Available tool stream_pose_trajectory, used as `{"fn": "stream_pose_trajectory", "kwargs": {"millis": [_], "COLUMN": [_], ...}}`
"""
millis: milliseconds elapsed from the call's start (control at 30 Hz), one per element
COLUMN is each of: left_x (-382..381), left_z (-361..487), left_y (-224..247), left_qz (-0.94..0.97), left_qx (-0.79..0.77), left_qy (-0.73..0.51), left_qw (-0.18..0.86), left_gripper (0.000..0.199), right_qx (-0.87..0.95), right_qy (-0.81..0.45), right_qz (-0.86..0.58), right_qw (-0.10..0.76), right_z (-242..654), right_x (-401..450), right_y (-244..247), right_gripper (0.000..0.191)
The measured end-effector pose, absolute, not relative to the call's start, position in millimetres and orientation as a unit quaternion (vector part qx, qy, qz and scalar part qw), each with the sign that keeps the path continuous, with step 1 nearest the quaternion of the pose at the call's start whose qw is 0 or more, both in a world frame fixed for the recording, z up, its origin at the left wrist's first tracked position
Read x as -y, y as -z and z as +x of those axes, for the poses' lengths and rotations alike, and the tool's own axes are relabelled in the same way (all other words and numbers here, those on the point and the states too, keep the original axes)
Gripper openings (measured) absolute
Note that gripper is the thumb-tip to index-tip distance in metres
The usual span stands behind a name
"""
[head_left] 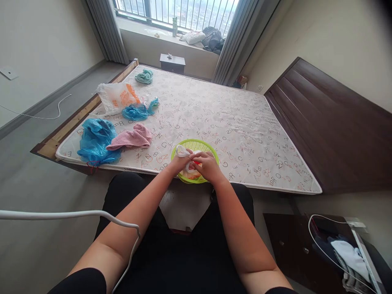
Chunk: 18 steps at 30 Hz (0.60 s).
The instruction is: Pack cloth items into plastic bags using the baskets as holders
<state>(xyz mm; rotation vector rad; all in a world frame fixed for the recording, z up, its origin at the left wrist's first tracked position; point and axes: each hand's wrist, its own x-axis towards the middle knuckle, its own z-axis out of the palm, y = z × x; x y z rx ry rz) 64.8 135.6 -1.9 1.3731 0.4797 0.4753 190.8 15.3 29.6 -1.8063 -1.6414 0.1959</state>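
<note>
A green plastic basket (196, 142) sits at the near edge of the mattress, in front of my knees. Both of my hands are over it, close together. My left hand (183, 160) is closed on a white plastic bag (182, 151), part of which sticks up past the fingers. My right hand (207, 165) pinches the same bag from the other side. Something red and orange shows under the hands, inside or beneath the bag; its kind I cannot make out.
On the patterned mattress (202, 106) to the left lie a blue plastic bag (97, 141), a pink towel (132, 138), a smaller blue bag (134, 111), a white-and-orange bag (118, 97) and a teal cloth (144, 76). A white cable (70, 214) crosses my left arm. A dark headboard (324, 126) stands right.
</note>
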Motion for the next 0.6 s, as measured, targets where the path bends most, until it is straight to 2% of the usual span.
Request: {"fn": "stream_pose_trajectory", "kwargs": {"millis": [100, 167, 267, 367, 433, 600], "left_x": [-138, -139, -142, -147, -150, -149], "left_z": [60, 57, 52, 47, 46, 49], "left_y": [-7, -13, -17, -17, -15, 0], "left_qz": [0.578, 0.581, 0.653, 0.752, 0.809, 0.877], "left_qx": [-0.195, -0.179, -0.147, -0.138, -0.132, -0.081], "left_qy": [-0.178, -0.139, -0.096, -0.12, -0.145, -0.212], "left_qw": [0.772, 0.782, 0.736, 0.633, 0.554, 0.423], "left_gripper": [0.038, 0.035, 0.027, 0.023, 0.02, 0.02], "right_qx": [0.618, 0.595, 0.59, 0.546, 0.521, 0.479], "right_qy": [-0.039, -0.04, -0.156, -0.258, -0.257, -0.266], "right_qz": [-0.69, -0.688, -0.663, -0.671, -0.692, -0.728], "right_qw": [0.374, 0.414, 0.434, 0.431, 0.427, 0.412], "right_z": [193, 195, 198, 201, 201, 203], "right_x": [-15, -16, -19, -22, -24, -30], "right_y": [-33, -35, -29, -18, -11, -4], "right_gripper": [0.016, 0.025, 0.048, 0.039, 0.029, 0.026]}}
